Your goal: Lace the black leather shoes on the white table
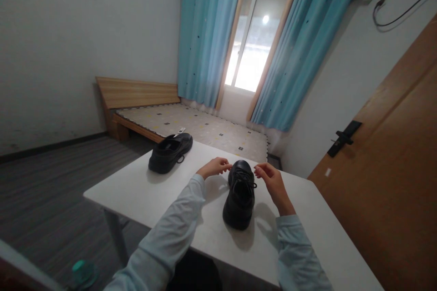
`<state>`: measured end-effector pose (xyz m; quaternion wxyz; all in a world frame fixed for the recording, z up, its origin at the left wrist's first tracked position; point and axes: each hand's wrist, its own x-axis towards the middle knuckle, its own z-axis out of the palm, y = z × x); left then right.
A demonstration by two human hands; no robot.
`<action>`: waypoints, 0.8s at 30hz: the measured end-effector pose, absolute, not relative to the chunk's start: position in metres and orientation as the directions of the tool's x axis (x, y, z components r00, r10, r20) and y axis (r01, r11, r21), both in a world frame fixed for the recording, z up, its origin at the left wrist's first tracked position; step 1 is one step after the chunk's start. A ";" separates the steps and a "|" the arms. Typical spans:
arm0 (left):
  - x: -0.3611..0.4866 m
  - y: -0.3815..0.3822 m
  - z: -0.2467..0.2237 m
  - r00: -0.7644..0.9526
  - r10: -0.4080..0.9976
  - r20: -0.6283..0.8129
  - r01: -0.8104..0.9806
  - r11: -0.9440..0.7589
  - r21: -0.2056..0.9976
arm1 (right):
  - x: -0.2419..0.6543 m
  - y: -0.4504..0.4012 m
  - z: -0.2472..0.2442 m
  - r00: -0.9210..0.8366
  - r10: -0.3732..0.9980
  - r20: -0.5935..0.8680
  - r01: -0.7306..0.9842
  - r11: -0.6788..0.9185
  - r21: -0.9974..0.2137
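A black lace-up shoe sits on the white table, its toe pointing away from me. Its black laces cross the upper, and one loop sticks out on the right. My left hand is at the left of the toe, fingers drawn together with the tips close to the shoe. On the other side, my right hand has its thumb and fingers bent into a pinch near the laces. Whatever lies between the fingertips is too small to make out. A second black shoe rests farther left, with a lace loop hanging beside it.
Behind the table stands a bed with a patterned mattress and a wooden headboard. Blue curtains frame the window. At right is a wooden door with a black handle. A greenish object is on the floor at lower left.
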<state>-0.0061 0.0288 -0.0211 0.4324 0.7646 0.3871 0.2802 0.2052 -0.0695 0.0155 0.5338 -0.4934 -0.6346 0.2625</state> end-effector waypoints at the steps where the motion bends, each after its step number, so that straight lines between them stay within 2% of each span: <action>1: -0.006 0.029 -0.022 0.542 0.836 0.092 0.367 -0.333 0.869 | 0.202 -0.072 0.018 0.045 0.897 0.439 0.363 0.395 -0.844; 3: -0.006 0.031 -0.025 0.539 0.837 0.089 0.392 -0.343 0.853 | 0.192 -0.081 0.024 0.012 0.878 0.479 0.420 0.430 -0.799; 6: -0.007 0.031 -0.026 0.533 0.841 0.094 0.410 -0.353 0.841 | 0.174 -0.101 0.033 -0.113 0.843 0.526 0.555 0.492 -0.671; 8: -0.007 0.031 -0.026 0.523 0.847 0.096 0.418 -0.353 0.837 | 0.160 -0.115 0.035 -0.194 0.829 0.525 0.646 0.511 -0.567; 10: -0.007 0.030 -0.025 0.518 0.850 0.097 0.425 -0.354 0.833 | 0.146 -0.129 0.030 -0.273 0.809 0.520 0.749 0.518 -0.413; 14: -0.007 0.028 -0.024 0.520 0.848 0.101 0.439 -0.367 0.820 | 0.122 -0.149 0.009 -0.298 0.811 0.504 0.926 0.373 -0.052; 17: -0.006 0.027 -0.024 0.510 0.855 0.094 0.455 -0.361 0.814 | 0.111 -0.159 0.001 -0.291 0.835 0.467 0.956 0.271 0.111; 20: -0.006 0.027 -0.024 0.509 0.856 0.092 0.462 -0.362 0.809 | 0.107 -0.164 0.006 -0.204 0.901 0.383 0.977 0.165 0.132; 24: -0.006 0.026 -0.024 0.509 0.856 0.089 0.474 -0.366 0.801 | 0.108 -0.163 0.019 -0.112 0.959 0.260 0.994 0.110 0.022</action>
